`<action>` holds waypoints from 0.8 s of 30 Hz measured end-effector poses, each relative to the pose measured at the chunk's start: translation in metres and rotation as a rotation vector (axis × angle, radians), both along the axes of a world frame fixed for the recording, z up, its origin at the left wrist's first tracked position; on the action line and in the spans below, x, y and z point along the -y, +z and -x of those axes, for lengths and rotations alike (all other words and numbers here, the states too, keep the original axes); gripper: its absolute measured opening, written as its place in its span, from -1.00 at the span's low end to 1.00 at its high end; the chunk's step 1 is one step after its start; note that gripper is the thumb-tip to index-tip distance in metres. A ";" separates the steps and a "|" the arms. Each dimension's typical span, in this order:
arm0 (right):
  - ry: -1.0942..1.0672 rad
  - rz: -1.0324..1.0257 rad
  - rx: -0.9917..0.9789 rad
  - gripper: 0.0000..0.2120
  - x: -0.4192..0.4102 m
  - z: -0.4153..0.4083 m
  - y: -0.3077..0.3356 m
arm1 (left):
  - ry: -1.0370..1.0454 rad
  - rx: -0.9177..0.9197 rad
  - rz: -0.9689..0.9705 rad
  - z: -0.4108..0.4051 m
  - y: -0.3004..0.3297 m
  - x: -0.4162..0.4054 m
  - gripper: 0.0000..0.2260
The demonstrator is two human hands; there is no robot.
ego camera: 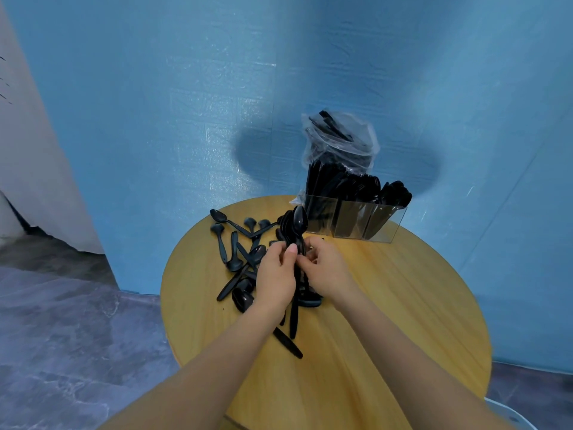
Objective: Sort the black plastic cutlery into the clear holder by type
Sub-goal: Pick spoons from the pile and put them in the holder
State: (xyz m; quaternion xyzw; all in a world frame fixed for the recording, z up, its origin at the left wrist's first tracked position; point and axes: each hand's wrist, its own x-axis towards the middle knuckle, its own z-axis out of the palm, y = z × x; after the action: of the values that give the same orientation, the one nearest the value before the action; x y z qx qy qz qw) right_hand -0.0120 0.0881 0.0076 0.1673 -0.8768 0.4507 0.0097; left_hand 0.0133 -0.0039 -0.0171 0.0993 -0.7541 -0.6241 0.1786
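Blue textured wall point(186, 119) backs a round wooden table point(387, 305) over grey marbled floor point(62, 336). At the table's far edge stands the clear holder point(356, 221), already holding cutlery. Loose black cutlery point(242, 252) lies left of centre. Together, left hand point(276, 277) and right hand point(325, 268) grip a spoon bundle point(296, 225).

2 hands point(276, 274), 1 clear holder point(353, 221), 1 table point(387, 305).
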 end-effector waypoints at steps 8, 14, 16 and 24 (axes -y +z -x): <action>0.010 -0.183 -0.162 -0.79 -0.008 0.012 0.012 | -0.071 0.060 -0.189 0.027 0.014 -0.009 -0.80; 0.079 -0.163 -0.093 -0.78 -0.018 0.019 0.018 | -0.146 0.063 -0.192 0.030 0.015 -0.010 -0.78; 0.024 -0.138 -0.095 -0.78 -0.021 0.020 0.017 | -0.171 0.064 -0.182 0.030 0.015 -0.011 -0.80; -0.099 -0.143 -0.229 -0.56 -0.028 0.016 0.016 | -0.075 0.047 -0.153 0.037 0.014 -0.010 -0.80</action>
State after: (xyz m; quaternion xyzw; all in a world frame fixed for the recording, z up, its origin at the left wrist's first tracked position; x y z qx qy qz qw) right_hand -0.0279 0.1157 0.0235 0.1746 -0.9070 0.3641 0.1198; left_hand -0.0233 0.0056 -0.0035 0.0989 -0.7113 -0.6837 0.1293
